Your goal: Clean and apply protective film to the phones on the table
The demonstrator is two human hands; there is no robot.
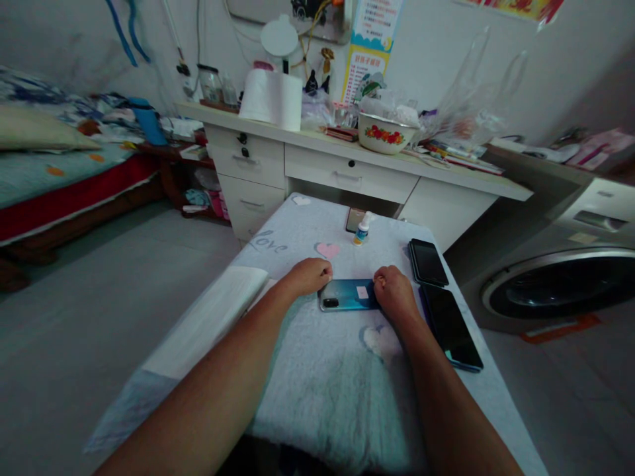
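Note:
A blue smartphone (350, 297) lies back side up on the cloth, its camera block at the left end and a small pale sticker near the right end. A clear edge, perhaps a case, shows around it. My left hand (311, 274) is closed at the phone's upper left corner, fingertips pinched there. At the other end, my right hand (394, 294) is curled over the right edge and covers it. Beyond the phone stands a small white spray bottle (362, 230) with a blue and yellow label, beside another phone (354, 219) lying flat.
On the right side of the cloth-covered table (317, 390) lie a dark stacked device (429, 262) and a larger black-screened one (452, 325). White paper or cloth (213, 317) covers the left side. Behind stands a white desk (347, 173); a washing machine (565, 264) is at the right.

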